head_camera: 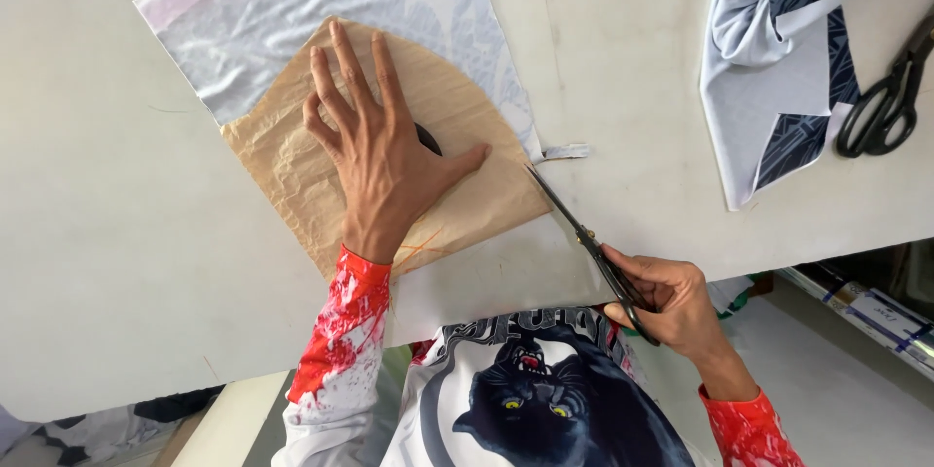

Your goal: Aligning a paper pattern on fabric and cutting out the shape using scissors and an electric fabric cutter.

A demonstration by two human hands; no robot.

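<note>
At the pattern's (321,161) right corner, your left hand (384,161) lies spread flat, your right hand (671,302) grips the scissors (589,243), and most of the fabric (292,10) outline looks uncut.

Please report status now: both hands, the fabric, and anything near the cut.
Left hand flat on brown paper pattern, pinning it to pale fabric. Right hand holds scissors, tips at pattern edge. Cut scrap beside blades.

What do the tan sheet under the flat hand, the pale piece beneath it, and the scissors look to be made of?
Tan sheet: probably thin kraft paper, matte, with sharp crinkles. Pale piece: seemingly a light woven or knit fabric, with a slight sheen and a faint printed pattern. Scissors in the right hand: dark blades, likely metal; handle material unclear.
</note>
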